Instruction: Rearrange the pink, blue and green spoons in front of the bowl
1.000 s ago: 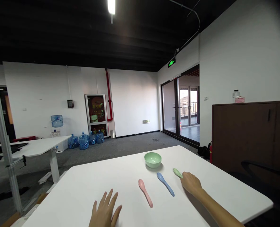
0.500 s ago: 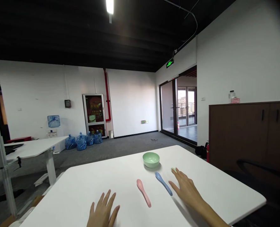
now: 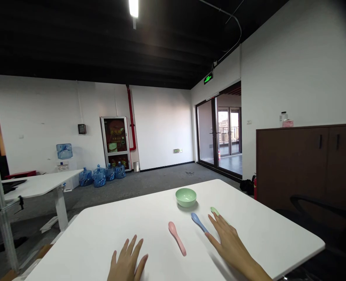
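Note:
A green bowl (image 3: 186, 198) stands upright toward the far side of the white table. Nearer to me lie a pink spoon (image 3: 177, 239) and a blue spoon (image 3: 198, 222), bowl ends pointing away. The tip of a green spoon (image 3: 214, 210) shows beyond the fingers of my right hand (image 3: 228, 238); its rest is hidden under that hand. My right hand is open, its thumb overlapping the blue spoon's handle end; whether it touches cannot be told. Left of the pink spoon, my left hand (image 3: 127, 259) is open, fingers spread, with nothing in it.
The white table (image 3: 117, 218) has rounded corners and its right edge runs close to my right forearm. A dark chair (image 3: 316, 207) and a brown cabinet (image 3: 290, 164) stand on the right. Another white desk (image 3: 47, 181) is at left, with several blue water jugs (image 3: 99, 176) behind.
My right hand has shifted slightly left and toward me, uncovering more of the green spoon and overlapping the blue spoon's handle. My left hand stays put. The view has turned slightly.

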Demonstrator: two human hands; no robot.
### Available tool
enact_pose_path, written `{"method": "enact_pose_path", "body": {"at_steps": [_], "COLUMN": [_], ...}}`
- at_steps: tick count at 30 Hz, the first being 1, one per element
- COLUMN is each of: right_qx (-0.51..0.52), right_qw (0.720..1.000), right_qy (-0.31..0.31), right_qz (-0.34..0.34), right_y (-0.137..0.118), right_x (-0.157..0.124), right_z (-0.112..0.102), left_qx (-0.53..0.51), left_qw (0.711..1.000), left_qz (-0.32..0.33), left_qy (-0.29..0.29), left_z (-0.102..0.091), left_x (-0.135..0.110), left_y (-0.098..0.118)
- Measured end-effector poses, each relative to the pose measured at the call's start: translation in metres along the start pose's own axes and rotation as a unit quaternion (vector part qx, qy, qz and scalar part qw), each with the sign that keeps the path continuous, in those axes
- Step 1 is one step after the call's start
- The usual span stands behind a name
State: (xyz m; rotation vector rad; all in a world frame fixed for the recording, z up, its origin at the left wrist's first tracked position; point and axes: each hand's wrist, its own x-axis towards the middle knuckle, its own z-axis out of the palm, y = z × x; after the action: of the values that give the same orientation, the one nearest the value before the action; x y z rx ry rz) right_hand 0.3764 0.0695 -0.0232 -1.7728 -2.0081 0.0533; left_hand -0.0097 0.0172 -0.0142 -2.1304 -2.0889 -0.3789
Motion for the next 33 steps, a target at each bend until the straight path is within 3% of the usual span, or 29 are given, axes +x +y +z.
{"method": "enact_pose_path", "body": {"at_steps": [22, 33], "right_qx": [-0.012, -0.008], "right_qw": [1.0, 1.0], "right_qy": [-0.019, -0.024], "right_qz": [0.005, 0.01], "right_y": [-0.0062, -0.0049], "right_x": [-0.0048, -0.0072], "right_z": [-0.0009, 0.0009], "left_qx": [0.004, -0.001], "left_qw": [1.0, 1.0], "left_qz": [0.014, 0.016], "left_qy": [0.005, 0.004], "left_z": [0.0096, 0.0045], "left_x": [0.0039, 0.0016], "left_y": [-0.0077, -0.0037]}}
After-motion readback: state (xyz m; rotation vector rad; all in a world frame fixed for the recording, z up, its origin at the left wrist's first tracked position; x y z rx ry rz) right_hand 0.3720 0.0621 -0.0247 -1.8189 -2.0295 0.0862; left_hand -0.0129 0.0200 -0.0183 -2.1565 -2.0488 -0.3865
